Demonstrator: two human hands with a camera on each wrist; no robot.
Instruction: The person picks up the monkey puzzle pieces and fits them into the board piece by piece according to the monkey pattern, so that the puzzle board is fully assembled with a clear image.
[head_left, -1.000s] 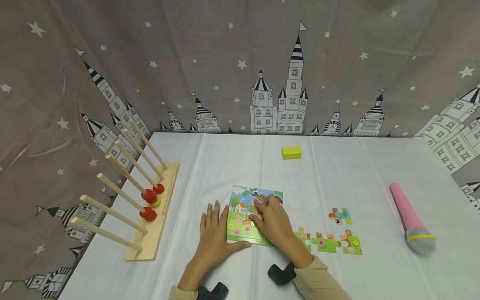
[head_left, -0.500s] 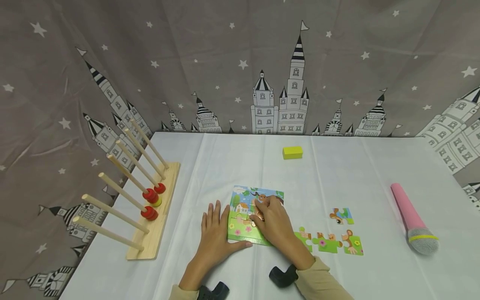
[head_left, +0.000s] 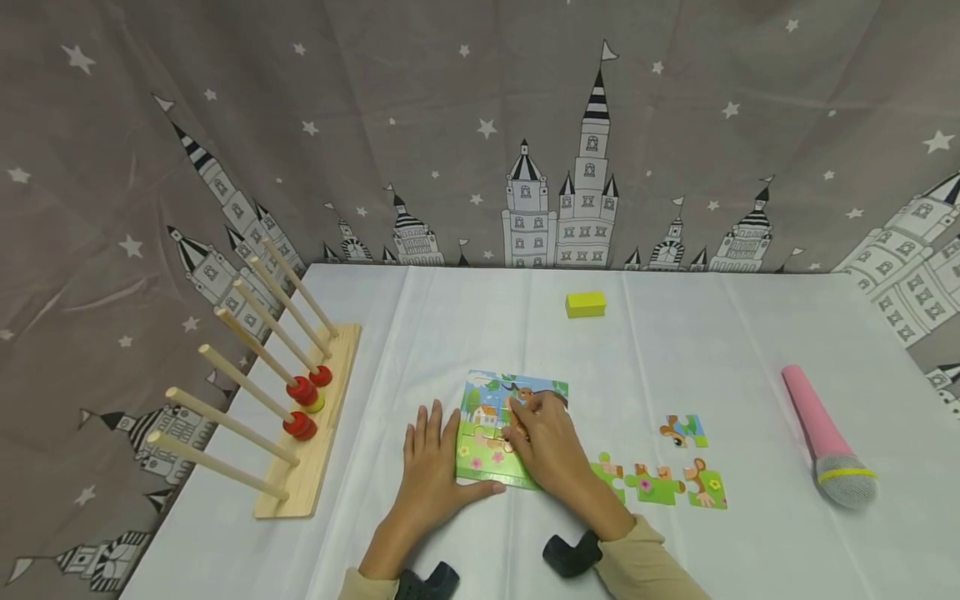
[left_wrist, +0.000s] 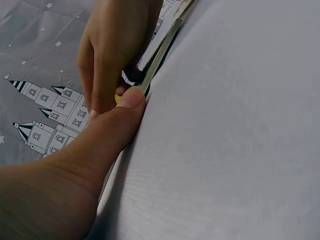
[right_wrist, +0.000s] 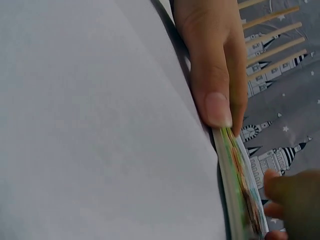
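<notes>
We see the puzzle lying on the white table, the left hand spread at its left edge. The right hand bends over it; whether it pinches something, we cannot tell.

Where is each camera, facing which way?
Head: worn there, facing forward and down at the puzzle; left hand, right hand, sleeves show.
Left wrist: worn there, facing the puzzle's edge; left thumb near, right hand beyond.
Right wrist: worn there, facing the puzzle's edge; right fingers near, left hand beyond.
Both wrist views share the curtain.
</notes>
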